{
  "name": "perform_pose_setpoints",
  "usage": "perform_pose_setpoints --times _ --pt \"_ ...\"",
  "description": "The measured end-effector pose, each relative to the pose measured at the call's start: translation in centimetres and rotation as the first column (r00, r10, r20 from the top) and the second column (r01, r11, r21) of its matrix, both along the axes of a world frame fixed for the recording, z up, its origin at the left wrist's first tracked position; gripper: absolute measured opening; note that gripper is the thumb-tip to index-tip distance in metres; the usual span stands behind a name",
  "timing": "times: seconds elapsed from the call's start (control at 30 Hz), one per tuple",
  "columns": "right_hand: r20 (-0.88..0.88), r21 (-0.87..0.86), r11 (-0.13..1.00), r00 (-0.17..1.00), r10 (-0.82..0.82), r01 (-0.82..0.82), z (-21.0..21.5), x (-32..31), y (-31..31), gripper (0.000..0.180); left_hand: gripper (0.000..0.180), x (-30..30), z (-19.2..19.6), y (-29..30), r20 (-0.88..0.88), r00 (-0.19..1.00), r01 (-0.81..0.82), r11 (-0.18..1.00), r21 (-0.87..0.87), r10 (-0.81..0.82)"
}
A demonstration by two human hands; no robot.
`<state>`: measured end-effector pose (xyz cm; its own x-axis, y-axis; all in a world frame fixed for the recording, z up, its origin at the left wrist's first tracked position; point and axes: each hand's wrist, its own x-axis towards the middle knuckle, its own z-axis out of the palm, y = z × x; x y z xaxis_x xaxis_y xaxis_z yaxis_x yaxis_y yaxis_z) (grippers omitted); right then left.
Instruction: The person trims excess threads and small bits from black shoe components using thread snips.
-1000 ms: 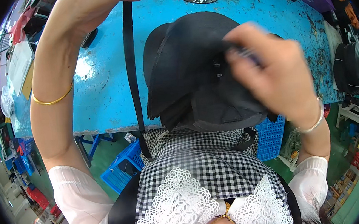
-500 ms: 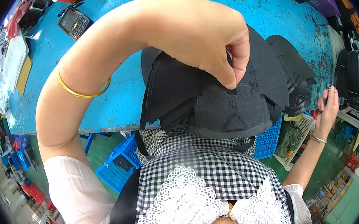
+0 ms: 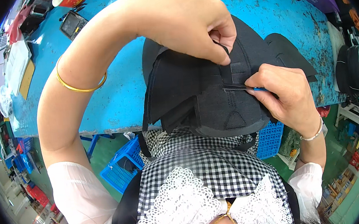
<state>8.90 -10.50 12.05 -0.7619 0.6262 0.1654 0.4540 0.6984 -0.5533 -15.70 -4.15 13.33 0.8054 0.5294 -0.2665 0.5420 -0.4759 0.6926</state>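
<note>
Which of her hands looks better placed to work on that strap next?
Probably the right hand: it holds a thin blue-handled tool with its tip already at the strap on the black fabric piece. The left hand is busy pinching the strap up.

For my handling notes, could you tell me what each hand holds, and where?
Left hand pinches the black fabric piece's strap; right hand grips a thin blue-handled tool by its handle.

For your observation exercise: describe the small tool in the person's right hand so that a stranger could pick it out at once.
Start at the blue table; at its near edge lies a black fabric bag. On the bag, the right hand pinches a thin small tool, dark-tipped with a blue handle end, beside a strap held by the left hand.
</note>
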Motion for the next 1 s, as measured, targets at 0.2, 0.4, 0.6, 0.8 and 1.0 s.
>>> perform_pose_setpoints --times 0.2,0.4,0.6,0.8,1.0 --pt "-0.012 -0.238 0.963 0.992 0.126 -0.126 0.4 0.9 1.5 0.016 0.017 0.5 -0.4 -0.3 0.035 0.998 -0.053 0.998 0.038 0.052" --pt "0.117 0.131 0.991 0.993 -0.029 0.014 0.1 -0.5 1.2 0.016 0.017 0.7 -0.3 -0.1 -0.059 0.998 -0.027 0.996 0.083 0.032" --pt "0.107 -0.054 0.981 0.977 -0.182 0.188 1.2 -0.7 1.0 0.017 0.017 -0.3 0.6 -0.2 -0.03 0.999 0.031 0.999 0.034 -0.03" --pt "0.127 -0.038 0.983 0.977 -0.173 0.179 0.2 -1.8 2.1 0.025 0.015 -0.3 1.0 0.1 -0.075 0.994 0.084 0.996 0.037 -0.081" --pt "0.148 -0.202 0.962 0.977 -0.155 0.183 2.7 -1.9 1.2 0.02 0.014 -1.4 0.0 -0.1 0.032 0.999 -0.006 0.999 -0.037 0.008"
